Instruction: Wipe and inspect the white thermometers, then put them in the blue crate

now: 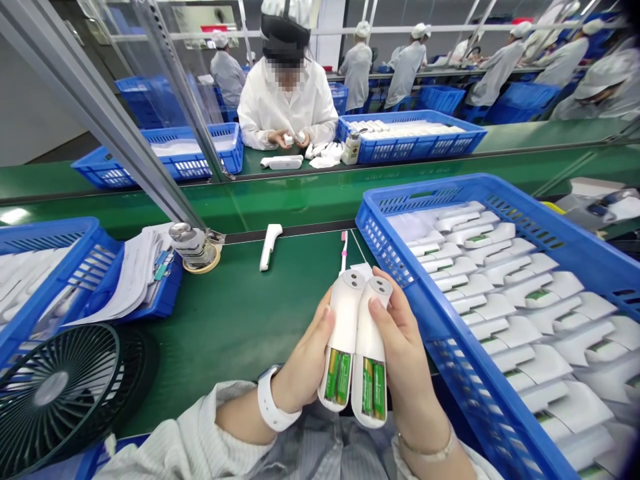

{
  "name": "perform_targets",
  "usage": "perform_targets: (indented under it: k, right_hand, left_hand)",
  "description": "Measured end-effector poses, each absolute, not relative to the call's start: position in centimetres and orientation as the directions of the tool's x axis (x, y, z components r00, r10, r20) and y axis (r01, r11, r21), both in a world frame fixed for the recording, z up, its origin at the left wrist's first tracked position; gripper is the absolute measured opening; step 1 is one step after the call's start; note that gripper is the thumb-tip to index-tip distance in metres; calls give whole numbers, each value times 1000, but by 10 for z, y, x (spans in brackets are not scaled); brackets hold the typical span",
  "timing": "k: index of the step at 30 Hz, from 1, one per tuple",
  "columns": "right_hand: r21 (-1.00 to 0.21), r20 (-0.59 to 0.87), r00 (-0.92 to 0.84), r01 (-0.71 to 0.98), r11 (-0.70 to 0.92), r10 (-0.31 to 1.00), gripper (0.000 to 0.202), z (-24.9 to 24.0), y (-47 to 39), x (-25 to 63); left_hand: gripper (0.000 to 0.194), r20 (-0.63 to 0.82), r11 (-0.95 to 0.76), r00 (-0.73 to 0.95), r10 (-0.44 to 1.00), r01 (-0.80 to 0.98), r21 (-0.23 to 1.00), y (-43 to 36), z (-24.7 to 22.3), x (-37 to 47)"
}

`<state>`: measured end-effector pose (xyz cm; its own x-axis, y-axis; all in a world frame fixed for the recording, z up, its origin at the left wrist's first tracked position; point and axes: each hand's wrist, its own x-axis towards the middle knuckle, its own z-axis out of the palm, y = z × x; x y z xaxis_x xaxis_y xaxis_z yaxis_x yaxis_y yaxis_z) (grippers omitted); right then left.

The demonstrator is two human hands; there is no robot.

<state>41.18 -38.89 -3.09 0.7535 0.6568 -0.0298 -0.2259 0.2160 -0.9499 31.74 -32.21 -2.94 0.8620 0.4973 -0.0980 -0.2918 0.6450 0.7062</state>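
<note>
In my left hand (311, 353) is a white handheld infrared thermometer (345, 313), tilted with its two-holed end away from me. My right hand (403, 340) grips a second white thermometer (370, 330), held side by side against the first. Both battery compartments are uncovered, each showing two green-and-gold batteries (338, 377). Fingers wrap the outer sides of both bodies, with the thumbs on top. Just beyond my hands, a pink-and-white toothbrush (344, 250) lies on the green table (225, 320). Another white thermometer (271, 247) rests farther left.
At right stands a blue crate (400, 257) with rows of white thermometers. On the left are another blue crate (95, 267), papers (133, 273), a metal-topped bottle (193, 247) and a black fan (55, 393). A co-worker (287, 87) handles small white parts across the green divider.
</note>
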Motion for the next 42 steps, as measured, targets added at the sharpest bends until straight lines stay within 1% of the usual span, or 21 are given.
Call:
perform_targets:
  k: [10,14,19,23,26,31,37,40,42]
  right_hand:
    - [-945,-49,763,-245,218,645,41,-34,-389,414]
    - [-948,-39,774,-229,222,632,44,-33,-389,414]
    - [-959,-10,782,-183,215,623,41,-36,-391,416]
    - [-956,-25,776,-202,212,630,40,-36,-392,416]
    - [-956,-41,773,-213,199,633,40,-37,-391,417]
    - [-963,-28,767,-193,189,641,40,-42,-389,420]
    - [-976,18,782,-123,182,623,41,-39,-382,428]
    - [-960,29,780,-152,235,625,49,-34,-377,431]
    - [-951,80,783,-124,282,617,52,-31,-374,431]
  left_hand:
    - [42,-110,621,853,510,-277,733,-324,-31,321]
    - [41,-110,609,847,520,-278,743,-325,-31,322]
    - [39,-109,626,854,508,-279,728,-326,-32,323]
    - [40,-122,648,859,497,-274,710,-326,-32,321]
    - [45,-139,660,868,476,-249,709,-326,-32,319]
    - [61,-167,665,896,411,-169,727,-322,-33,317]
    - [80,-82,605,908,412,-205,770,-313,-32,315]
    - [83,-68,603,918,391,-199,772,-307,-31,310]
    - [85,-53,607,922,383,-209,767,-305,-31,306]
